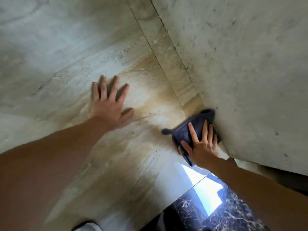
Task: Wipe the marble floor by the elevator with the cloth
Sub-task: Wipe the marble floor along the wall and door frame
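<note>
A dark blue cloth [191, 125] lies crumpled on the beige marble floor [150, 155], pushed into the corner where the floor meets a pale stone wall [250, 72]. My right hand [202, 144] presses flat on top of the cloth with the fingers spread toward the wall. My left hand [110, 104] rests palm down on bare floor to the left of the cloth, fingers apart, holding nothing.
A thin joint line [158, 64] runs between floor slabs, parallel to the wall. A glossy black veined marble strip [225, 214] with a bright reflection lies at the lower right. A bit of white fabric [88, 227] shows at the bottom edge.
</note>
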Demonstrator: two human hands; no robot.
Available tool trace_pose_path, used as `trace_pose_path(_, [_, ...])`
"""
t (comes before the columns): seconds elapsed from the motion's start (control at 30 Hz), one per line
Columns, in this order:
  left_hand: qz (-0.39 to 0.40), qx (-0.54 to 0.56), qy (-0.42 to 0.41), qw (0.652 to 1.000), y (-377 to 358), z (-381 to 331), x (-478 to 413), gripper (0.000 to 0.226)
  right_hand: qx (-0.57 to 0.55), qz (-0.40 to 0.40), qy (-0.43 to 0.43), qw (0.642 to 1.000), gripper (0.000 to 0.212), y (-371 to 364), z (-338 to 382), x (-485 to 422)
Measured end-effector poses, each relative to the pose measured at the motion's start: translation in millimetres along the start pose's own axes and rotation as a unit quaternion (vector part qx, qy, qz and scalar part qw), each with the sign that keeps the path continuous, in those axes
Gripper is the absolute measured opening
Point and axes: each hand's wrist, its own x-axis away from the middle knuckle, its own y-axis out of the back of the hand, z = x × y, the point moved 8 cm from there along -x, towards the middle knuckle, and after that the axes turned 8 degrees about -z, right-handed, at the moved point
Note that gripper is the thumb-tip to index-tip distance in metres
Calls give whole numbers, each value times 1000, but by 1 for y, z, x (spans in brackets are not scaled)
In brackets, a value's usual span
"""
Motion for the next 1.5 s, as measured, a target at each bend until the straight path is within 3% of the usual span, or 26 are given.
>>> trace_pose_path(0.07, [-11, 19, -4, 1000, 5, 1, 1, 92, -5, 44, -38, 998, 86, -8, -5, 17])
trace_pose_path(0.17, [-51, 21, 2, 998, 3, 7, 1, 83, -46, -4, -88, 995, 82, -15, 8, -5])
trace_pose_path(0.27, [-78, 12, -1, 997, -5, 7, -6, 82, -39, -75, -30, 996, 75, -4, 40, -63])
trace_pose_path(0.37, [-66, 7, 4, 998, -7, 6, -3, 81, -46, -66, -36, 996, 77, 6, 71, -120])
trace_pose_path(0.47, [-63, 32, 18, 997, -2, 10, -4, 77, -65, 18, -49, 997, 82, 5, 85, -149])
trace_pose_path(0.6, [-38, 50, 19, 998, -2, 10, -6, 75, -62, 243, -16, 968, 80, 23, 59, -146])
trace_pose_path(0.67, [-36, 57, 14, 998, -2, 12, -6, 76, -10, 310, 30, 950, 84, 48, 52, -134])
trace_pose_path(0.73, [-41, 51, 26, 998, -2, 14, -3, 78, 102, 324, 137, 930, 88, 72, 53, -124])
trace_pose_path(0.8, [-34, 55, 29, 998, 0, 14, -3, 76, 145, 312, 232, 910, 86, 100, 58, -113])
trace_pose_path(0.87, [-5, 89, 28, 996, 7, 10, -3, 68, 148, 307, 264, 902, 83, 121, 59, -90])
trace_pose_path(0.97, [-63, 112, 24, 991, 37, 19, -25, 53, 92, 234, 279, 927, 78, 118, 63, -82])
trace_pose_path(1.07, [-143, 108, -3, 984, 67, 57, -49, 50, 67, 172, 249, 951, 69, 84, 70, -87])
trace_pose_path(1.23, [-132, 36, 19, 990, 43, 119, -89, 71, 43, 66, 92, 993, 71, 34, 71, -108])
trace_pose_path(1.37, [-97, 43, 66, 992, 15, 137, -110, 76, 25, 19, 103, 994, 71, 24, 80, -136])
trace_pose_path(1.5, [-144, 31, 54, 988, 18, 135, -103, 75, 7, -11, 124, 992, 74, 32, 113, -172])
